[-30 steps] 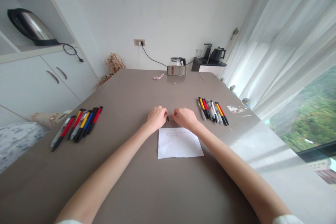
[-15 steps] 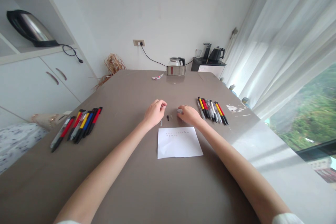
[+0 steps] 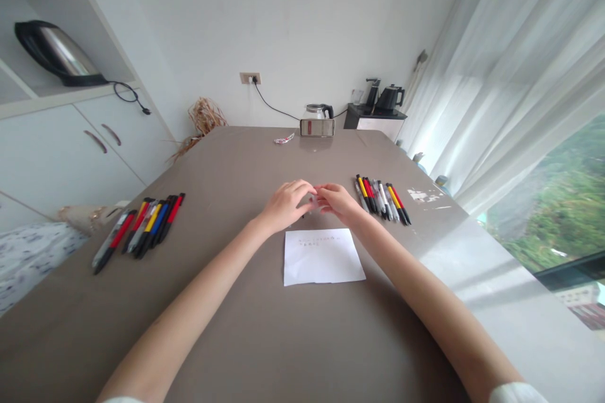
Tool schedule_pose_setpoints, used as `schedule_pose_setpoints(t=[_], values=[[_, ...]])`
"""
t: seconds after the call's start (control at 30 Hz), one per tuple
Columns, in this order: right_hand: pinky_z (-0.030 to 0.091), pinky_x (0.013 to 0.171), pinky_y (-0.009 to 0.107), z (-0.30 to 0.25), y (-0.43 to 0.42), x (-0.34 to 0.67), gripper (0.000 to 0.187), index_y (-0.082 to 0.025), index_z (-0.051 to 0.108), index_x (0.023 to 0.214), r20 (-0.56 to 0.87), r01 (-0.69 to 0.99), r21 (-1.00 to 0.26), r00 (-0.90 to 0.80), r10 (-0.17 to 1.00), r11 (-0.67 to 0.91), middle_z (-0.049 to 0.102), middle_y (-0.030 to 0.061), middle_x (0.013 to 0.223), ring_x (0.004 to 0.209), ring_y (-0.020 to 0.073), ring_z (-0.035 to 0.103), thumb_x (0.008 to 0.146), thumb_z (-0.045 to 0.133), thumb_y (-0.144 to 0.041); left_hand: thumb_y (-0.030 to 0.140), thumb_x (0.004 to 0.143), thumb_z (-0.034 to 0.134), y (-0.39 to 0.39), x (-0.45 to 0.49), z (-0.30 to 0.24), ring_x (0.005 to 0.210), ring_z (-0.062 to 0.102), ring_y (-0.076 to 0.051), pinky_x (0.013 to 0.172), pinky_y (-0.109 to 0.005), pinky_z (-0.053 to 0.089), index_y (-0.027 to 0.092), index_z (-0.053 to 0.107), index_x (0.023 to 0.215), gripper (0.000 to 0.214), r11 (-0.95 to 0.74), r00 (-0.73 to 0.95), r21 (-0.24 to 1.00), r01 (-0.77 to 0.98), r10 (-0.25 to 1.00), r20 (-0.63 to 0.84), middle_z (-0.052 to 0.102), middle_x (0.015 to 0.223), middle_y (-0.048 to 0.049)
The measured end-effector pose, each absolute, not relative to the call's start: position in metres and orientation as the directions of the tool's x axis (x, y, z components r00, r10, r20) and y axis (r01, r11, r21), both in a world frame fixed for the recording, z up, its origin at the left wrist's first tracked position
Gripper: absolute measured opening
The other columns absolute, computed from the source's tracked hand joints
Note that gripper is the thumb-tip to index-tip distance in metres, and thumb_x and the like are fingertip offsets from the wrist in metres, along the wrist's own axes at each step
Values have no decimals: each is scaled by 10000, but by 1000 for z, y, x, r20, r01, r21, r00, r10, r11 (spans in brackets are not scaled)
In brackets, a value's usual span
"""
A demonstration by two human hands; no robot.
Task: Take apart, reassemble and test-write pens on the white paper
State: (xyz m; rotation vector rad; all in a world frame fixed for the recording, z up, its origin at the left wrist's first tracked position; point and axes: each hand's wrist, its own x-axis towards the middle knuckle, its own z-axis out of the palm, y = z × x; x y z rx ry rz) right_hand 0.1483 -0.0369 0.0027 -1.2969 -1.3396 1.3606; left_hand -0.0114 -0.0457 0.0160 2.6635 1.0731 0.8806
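My left hand (image 3: pixel 287 205) and my right hand (image 3: pixel 338 201) meet just beyond the sheet of paper (image 3: pixel 324 258), fingertips nearly touching. Between them is a small clear piece (image 3: pixel 312 199), mostly covered by the fingers, so its kind cannot be made out. The fingers of my right hand are closed on it. My left thumb and forefinger curve around its other side. Under the left hand, a bit of a small dark part (image 3: pixel 303 216) shows on the table. Faint handwriting marks the upper part of the paper.
Capped-looking pens in several colours lie in a group of pens (image 3: pixel 142 227) at left and another group of pens (image 3: pixel 382 198) at right. A phone (image 3: pixel 317 128) stands at the table's far edge before a glass pot (image 3: pixel 319 111). A small wrapper (image 3: pixel 284 138) lies nearby.
My right hand has lifted the clear piece from the table and moved left. My left hand has moved right to meet it, covering most of the small parts there.
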Motion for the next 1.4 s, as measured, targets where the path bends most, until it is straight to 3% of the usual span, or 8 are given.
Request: schedule_pose_setpoints(t=[0.13, 0.23, 0.3, 0.4, 0.57, 0.87, 1.03, 1.4], values=[[414, 440, 147, 8, -43, 141, 263, -125, 482, 1020, -102, 89, -992, -193, 976, -86, 606, 71, 783, 551, 72, 554, 807, 418, -266, 303, 772, 471, -45, -10, 19, 932, 505, -165, 846, -310, 364, 208, 552, 885, 168, -683, 466, 519, 513, 730, 500, 562, 965, -37], [414, 466, 171, 8, -42, 142, 326, -147, 467, 1083, -52, 267, -964, -200, 978, 3, 617, 67, 808, 558, 80, 550, 834, 362, -329, 327, 772, 466, -38, -12, 17, 907, 527, -149, 843, -298, 383, 183, 531, 867, 184, -608, 348, 681, 409, 794, 499, 577, 934, -46], [421, 536, 193, 5, -40, 144, 318, -180, 506, 1080, 15, 511, -852, -192, 981, 113, 622, 51, 824, 619, 97, 558, 823, 385, -324, 346, 764, 476, -32, -13, 13, 867, 548, -140, 821, -294, 405, 164, 510, 859, 208, -518, 282, 797, 311, 851, 443, 590, 903, -54], [399, 693, 217, -1, -40, 146, 292, -235, 571, 1049, 95, 803, -541, -239, 966, 252, 620, 28, 877, 774, 130, 557, 776, 475, -270, 346, 754, 489, -24, -16, 9, 776, 571, -130, 741, -293, 448, 140, 491, 895, 249, -367, 279, 916, 161, 907, 315, 600, 848, -67], [375, 694, 218, -7, -45, 143, 252, -257, 631, 952, 54, 916, -294, -270, 961, 273, 594, 36, 953, 831, 152, 545, 788, 440, -277, 310, 752, 503, -23, -18, 9, 719, 573, -113, 693, -292, 467, 146, 476, 1036, 329, -248, 324, 966, 77, 922, 211, 599, 835, -66], [370, 703, 219, -8, -42, 144, 299, -243, 605, 997, 74, 908, -315, -266, 961, 275, 596, 42, 975, 837, 149, 545, 782, 402, -200, 266, 759, 494, -25, -18, 12, 706, 566, -102, 694, -294, 473, 138, 487, 996, 270, -216, 322, 970, 108, 931, 172, 586, 849, -68], [374, 716, 207, -9, -45, 140, 292, -270, 589, 1034, 65, 879, -352, -320, 945, 322, 591, 27, 969, 830, 142, 540, 783, 447, -312, 243, 764, 480, -22, -21, 8, 686, 558, -93, 677, -284, 472, 139, 494, 957, 220, -218, 300, 965, 149, 939, 166, 583, 828, -60], [374, 652, 218, -18, -44, 137, 207, -270, 637, 888, 128, 870, -379, -288, 949, 315, 599, 15, 900, 776, 139, 541, 742, 502, -326, 229, 761, 476, -19, -22, 3, 664, 558, -93, 654, -276, 469, 135, 500, 941, 205, -199, 284, 961, 191, 948, 140, 587, 830, -69]])
